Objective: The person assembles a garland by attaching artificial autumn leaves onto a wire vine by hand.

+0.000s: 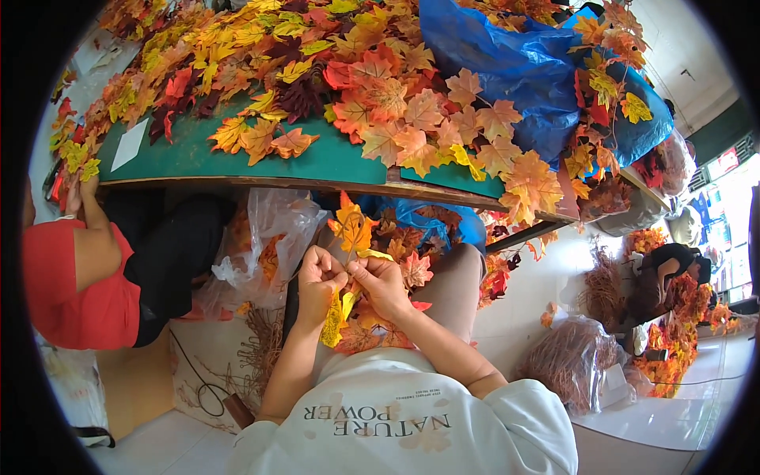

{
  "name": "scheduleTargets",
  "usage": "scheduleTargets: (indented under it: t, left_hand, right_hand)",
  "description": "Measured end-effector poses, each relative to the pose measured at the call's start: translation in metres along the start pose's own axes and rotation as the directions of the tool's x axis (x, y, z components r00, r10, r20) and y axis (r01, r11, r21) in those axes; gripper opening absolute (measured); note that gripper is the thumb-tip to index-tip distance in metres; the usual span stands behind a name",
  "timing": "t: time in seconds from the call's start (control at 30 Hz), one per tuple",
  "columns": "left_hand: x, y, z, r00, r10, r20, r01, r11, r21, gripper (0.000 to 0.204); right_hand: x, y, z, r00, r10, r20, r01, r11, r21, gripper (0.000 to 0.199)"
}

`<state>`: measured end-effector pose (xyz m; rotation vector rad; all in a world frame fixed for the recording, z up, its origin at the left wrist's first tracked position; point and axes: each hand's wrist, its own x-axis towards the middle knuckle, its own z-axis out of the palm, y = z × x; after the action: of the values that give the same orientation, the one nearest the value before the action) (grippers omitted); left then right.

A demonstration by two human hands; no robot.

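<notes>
Over my lap, my left hand [318, 279] and my right hand [380, 285] meet, both closed in a pinch on the thin stem of an artificial maple leaf sprig. Its orange leaf [353, 229] points up above my fingers. A yellow leaf [332, 323] hangs below my left hand. More orange and red leaves [372, 332] lie across my lap under my wrists. Exactly where the fingertips join on the stem is too small to make out.
A green-topped table [348, 162] ahead bears heaped autumn leaves [317, 47] and a blue plastic bag [507, 71]. At left sits a person in red [87, 293]. Clear plastic [261, 237] hangs beside my knee; a bag of brown stems [574, 360] stands right. Another person [669, 273] works farther off.
</notes>
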<state>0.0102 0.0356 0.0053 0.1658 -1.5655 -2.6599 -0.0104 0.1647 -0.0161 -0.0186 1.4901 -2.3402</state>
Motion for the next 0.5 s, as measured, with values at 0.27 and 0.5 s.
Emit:
scheduleTargets:
  t: [0.27,0.5]
  left_hand:
    - [-0.004,0.001,0.004,0.989,0.096,0.117,-0.148,0.774,0.616,0.047]
    - [-0.007,0.019,-0.004,0.956,-0.291,0.027,0.293,0.949,-0.118,0.021]
  right_hand:
    - [0.004,-0.016,-0.022,0.988,-0.002,0.155,0.060,0.927,-0.371,0.024]
    - [0.009,-0.033,-0.019,0.897,0.243,0.369,0.004,0.831,-0.556,0.028]
